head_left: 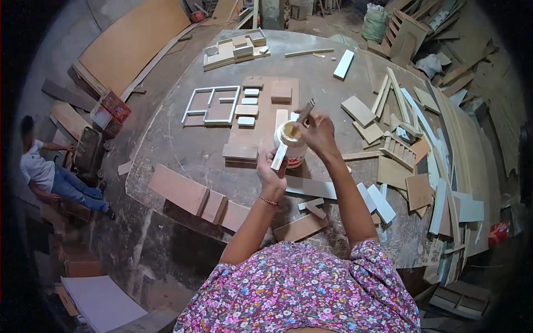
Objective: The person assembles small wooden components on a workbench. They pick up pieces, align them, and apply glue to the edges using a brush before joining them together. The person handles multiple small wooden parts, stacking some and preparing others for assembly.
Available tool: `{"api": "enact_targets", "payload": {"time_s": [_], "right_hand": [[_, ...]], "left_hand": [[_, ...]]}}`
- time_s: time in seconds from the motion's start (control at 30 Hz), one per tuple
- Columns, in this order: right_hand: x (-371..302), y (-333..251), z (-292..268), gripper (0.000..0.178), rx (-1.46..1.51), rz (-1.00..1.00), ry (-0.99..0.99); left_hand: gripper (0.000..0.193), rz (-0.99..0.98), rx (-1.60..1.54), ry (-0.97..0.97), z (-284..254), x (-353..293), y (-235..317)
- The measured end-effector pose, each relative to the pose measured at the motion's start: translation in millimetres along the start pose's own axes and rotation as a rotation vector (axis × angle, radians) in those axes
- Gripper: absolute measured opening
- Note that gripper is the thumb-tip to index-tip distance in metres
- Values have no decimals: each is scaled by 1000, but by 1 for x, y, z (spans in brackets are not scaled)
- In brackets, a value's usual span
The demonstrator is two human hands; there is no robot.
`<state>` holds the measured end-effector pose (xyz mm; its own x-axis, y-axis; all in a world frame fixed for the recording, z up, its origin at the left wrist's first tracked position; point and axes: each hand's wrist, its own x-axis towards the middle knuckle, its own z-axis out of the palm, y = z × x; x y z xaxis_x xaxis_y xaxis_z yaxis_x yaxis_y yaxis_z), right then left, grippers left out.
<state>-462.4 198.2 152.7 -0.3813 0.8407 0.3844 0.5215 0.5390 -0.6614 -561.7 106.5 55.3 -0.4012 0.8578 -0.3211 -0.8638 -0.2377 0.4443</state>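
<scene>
My left hand (271,171) is closed around a short white strip of wood (279,157), held tilted up beside a white plastic jar (297,157) with red print. Over the jar's open mouth, my right hand (318,132) grips a flat wooden stick (305,111). The stick's lower end is at the yellowish inside of the opening; how deep it reaches I cannot tell. Just left of the jar lies a brown board (265,119) with small white-topped blocks (247,121) on it. A white frame with inner dividers (191,105) lies farther left on the table.
Wood offcuts (419,191) and long strips crowd the table's right side. Brown boards (177,188) lie along the near left edge. A small wooden assembly (236,49) stands at the far side. Another person (47,166) sits on the left, away from the table.
</scene>
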Motion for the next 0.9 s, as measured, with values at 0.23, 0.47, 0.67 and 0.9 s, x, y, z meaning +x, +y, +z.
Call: {"api": "enact_targets", "payload": {"time_s": [0.23,0.47,0.67,0.9], "right_hand": [[7,2,2,24,-195,16,-122],[9,7,8,26,-190,19,-144],[11,11,10,20,-156,-2,-219],[12,9,12,25,-239,-27,-249]], "left_hand": [[47,25,3,-62,-1,2,-3],[48,31,10,-80,-3,4,-3],[50,29,18,-92,1,1,-2],[53,20,-18,-76,6,-4,0]]}}
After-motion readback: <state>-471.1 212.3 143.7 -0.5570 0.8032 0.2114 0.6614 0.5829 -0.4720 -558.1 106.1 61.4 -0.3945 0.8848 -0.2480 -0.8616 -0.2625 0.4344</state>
